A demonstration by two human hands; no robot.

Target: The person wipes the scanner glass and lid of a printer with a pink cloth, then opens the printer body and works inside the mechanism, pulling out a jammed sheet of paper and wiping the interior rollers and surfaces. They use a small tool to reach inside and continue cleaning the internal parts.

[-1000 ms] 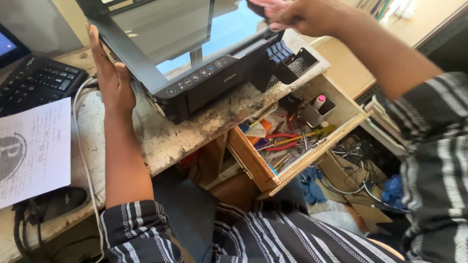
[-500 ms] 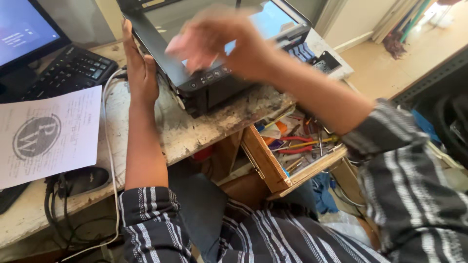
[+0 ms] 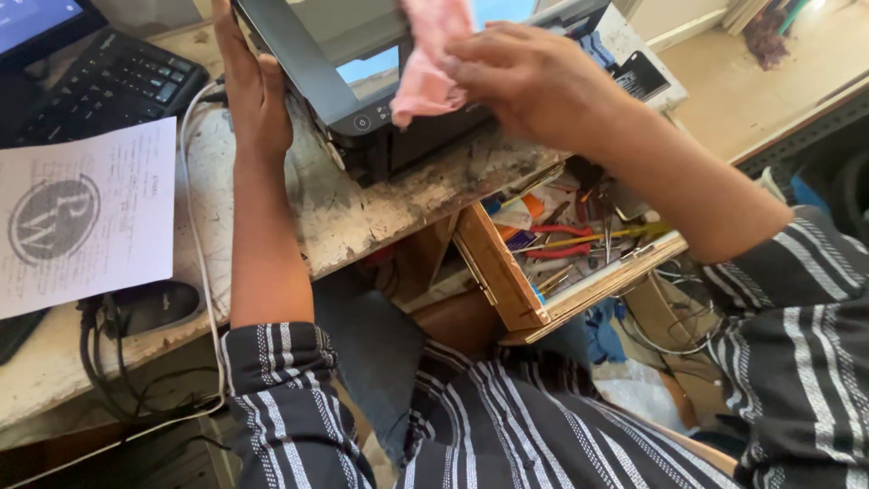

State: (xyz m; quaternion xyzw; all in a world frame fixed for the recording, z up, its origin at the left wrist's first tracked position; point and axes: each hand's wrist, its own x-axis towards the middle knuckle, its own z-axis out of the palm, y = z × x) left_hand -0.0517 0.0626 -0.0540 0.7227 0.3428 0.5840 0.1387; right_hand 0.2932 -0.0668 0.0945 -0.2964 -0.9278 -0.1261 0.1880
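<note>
Nearest the camera, striped dark-and-white sleeves on both forearms. Just below the printer [image 3: 398, 136] and nearer the body, an open wooden drawer [image 3: 507, 272], boxy and pale-edged, crammed with red-handled pliers [image 3: 566, 244], screwdrivers and small bits. Beyond the drawer, the worktop [image 3: 380, 217]: a chipped, speckled stone slab, rough and stained along its front edge.

Left of the printer, a white sheet of printed paper [image 3: 86, 217] with a round grey emblem, lying flat; a thin white cable [image 3: 192, 226] curved past the sheet's right edge. Below the paper, at the slab's near rim, a dark rounded mouse-like lump [image 3: 149, 303] among black cords.

Pressed flat against the printer's left side, the left hand [image 3: 249, 86], fingers straight and together, palm on the casing, nothing pinched. Over the printer's front right, the right hand [image 3: 529, 86], its grip closed on a pink cloth [image 3: 425, 63], soft and crumpled, bunched between thumb and fingers and hanging onto the control strip. Cloth touching the printer's top near the small power button.

The printer itself: black, glossy plastic, boxy, with a raised smooth lid reflecting light.

Farther left of the printer, a black keyboard [image 3: 109, 91], and at the far corner a lit blue screen [image 3: 36, 18].
</note>
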